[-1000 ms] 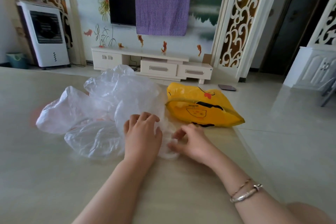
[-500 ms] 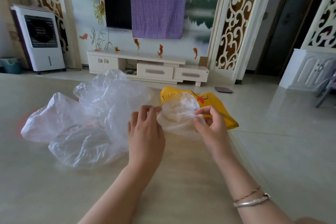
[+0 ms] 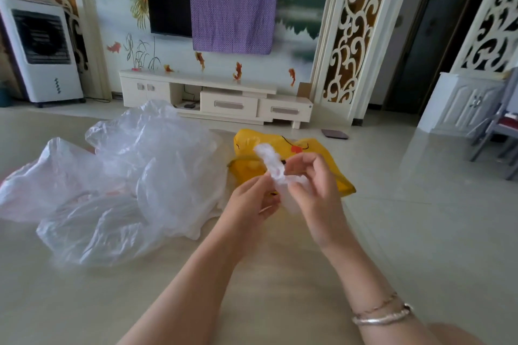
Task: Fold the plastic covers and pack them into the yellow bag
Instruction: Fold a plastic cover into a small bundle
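A: Where is the bunched cover point(image 3: 273, 165)?

B: Pinched by both the left hand point(image 3: 252, 202) and right hand point(image 3: 314, 190), long axis slanting up-left; yellow bag point(image 3: 330, 159) directly behind (right hand nearer), loose covers point(image 3: 134, 185) left on the surface point(image 3: 84, 302).

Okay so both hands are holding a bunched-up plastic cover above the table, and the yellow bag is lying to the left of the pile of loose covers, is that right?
Not quite. The head view shows the yellow bag lying to the right of the pile of loose covers, not the left. The rest holds: the left hand and right hand hold a bunched cover above the table.
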